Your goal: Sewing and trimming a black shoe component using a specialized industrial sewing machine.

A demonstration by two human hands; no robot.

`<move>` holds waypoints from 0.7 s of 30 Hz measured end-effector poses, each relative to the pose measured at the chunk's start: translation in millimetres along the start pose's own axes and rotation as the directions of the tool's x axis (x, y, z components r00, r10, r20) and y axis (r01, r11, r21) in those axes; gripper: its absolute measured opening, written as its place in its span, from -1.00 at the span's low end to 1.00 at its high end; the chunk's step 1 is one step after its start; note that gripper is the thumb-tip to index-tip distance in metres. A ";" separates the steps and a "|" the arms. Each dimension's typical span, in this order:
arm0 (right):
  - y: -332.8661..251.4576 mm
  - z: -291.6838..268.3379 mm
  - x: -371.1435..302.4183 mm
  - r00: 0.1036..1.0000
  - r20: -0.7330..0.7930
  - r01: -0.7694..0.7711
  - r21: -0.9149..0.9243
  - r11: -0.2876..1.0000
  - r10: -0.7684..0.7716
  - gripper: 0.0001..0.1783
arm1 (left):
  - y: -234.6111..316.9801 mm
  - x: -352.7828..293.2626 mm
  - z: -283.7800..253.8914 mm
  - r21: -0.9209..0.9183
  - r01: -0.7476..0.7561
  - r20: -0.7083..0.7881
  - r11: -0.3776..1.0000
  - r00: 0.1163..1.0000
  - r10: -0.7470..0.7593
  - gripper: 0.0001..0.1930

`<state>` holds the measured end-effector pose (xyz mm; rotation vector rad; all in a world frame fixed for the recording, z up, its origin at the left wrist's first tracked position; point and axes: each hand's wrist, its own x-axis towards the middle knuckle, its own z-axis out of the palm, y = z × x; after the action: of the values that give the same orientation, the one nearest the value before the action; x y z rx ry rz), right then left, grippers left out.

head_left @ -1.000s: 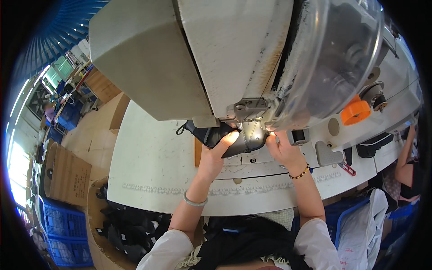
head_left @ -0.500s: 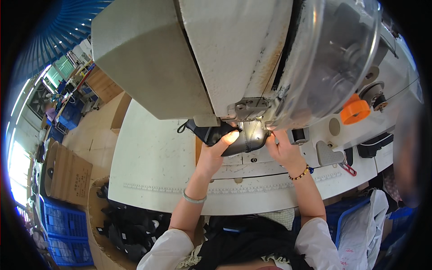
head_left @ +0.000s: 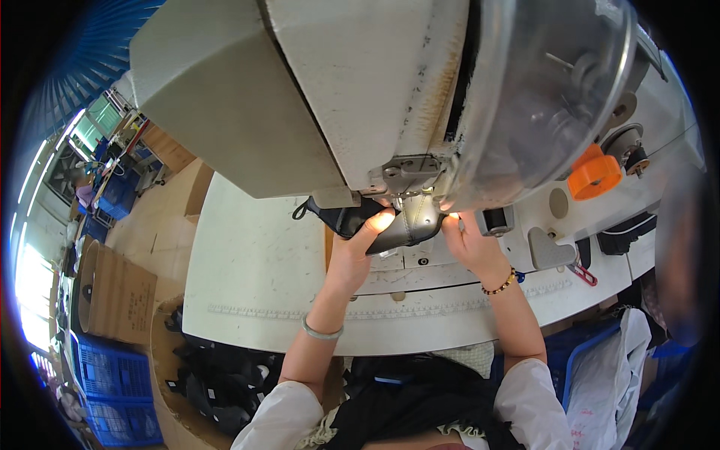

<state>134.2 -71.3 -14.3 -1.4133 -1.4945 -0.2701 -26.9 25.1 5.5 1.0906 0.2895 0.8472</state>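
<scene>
A black, leather-like sewn piece [head_left: 397, 234] lies under the needle area of a large sewing machine [head_left: 300, 90], lit by a lamp. It has a stitched seam and a small loop at its left end; its kind is unclear. My left hand [head_left: 354, 251] is closed on its near left part, with the thumb on top and the other fingers mostly hidden. At the right edge of the piece, my right hand [head_left: 471, 244] pinches it by the thumb and fingers. The machine head hides the needle and part of the fingertips.
A clear curved guard [head_left: 547, 112] and an orange knob [head_left: 594, 172] are at the right. Red-handled snips [head_left: 583, 274] lie on the white table [head_left: 247, 262], by a grey pad [head_left: 547, 249]. Left of the table stand a carton of black pieces [head_left: 166, 367] and blue crates [head_left: 116, 371].
The view has shifted slightly, so the machine appears a little further left. Both hands keep their hold, and the black piece has barely moved between them.
</scene>
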 end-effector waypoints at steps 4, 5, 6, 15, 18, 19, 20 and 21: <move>-2.7 -4.2 2.4 0.999 0.016 -0.033 0.006 0.999 0.033 -0.75 | 2.7 -2.3 -4.2 0.101 0.078 -0.063 0.992 0.995 -0.072 -0.79; -3.8 -6.4 2.3 0.999 0.014 -0.032 0.006 0.999 0.032 -0.75 | 3.4 -2.2 -5.5 0.201 0.102 -0.109 0.974 0.991 -0.081 -0.79; -5.4 -8.9 1.1 1.000 -0.022 -0.012 0.097 0.995 0.014 -0.75 | 7.2 -2.4 -8.6 0.202 0.099 -0.107 0.974 0.991 -0.079 -0.79; -0.4 -7.6 -22.2 0.951 0.251 -0.266 0.378 0.887 0.178 -0.57 | 12.3 -1.0 -12.9 0.161 0.099 0.052 0.982 0.993 -0.108 -0.71; -2.2 -10.0 -15.5 0.980 0.199 -0.079 0.227 0.971 0.034 -0.54 | 12.8 0.8 -13.0 0.119 0.093 0.043 0.989 0.994 -0.098 -0.67; -3.3 -11.0 -13.4 0.984 0.146 0.095 0.081 0.992 -0.106 -0.52 | 13.0 0.9 -14.8 0.143 0.100 0.061 0.985 0.992 -0.110 -0.66; -1.4 -10.2 -15.1 0.984 0.145 0.097 0.078 0.992 -0.108 -0.52 | 12.9 1.1 -16.3 0.168 0.108 0.079 0.980 0.989 -0.122 -0.66; 2.2 -8.3 -19.4 0.986 0.155 0.038 0.136 0.990 -0.059 -0.52 | 12.3 1.6 -17.3 0.168 0.105 0.082 0.980 0.989 -0.120 -0.66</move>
<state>136.2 -88.6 -26.4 -1.3177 -1.6478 -0.0873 -41.7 40.1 8.4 1.2500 0.3450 0.6793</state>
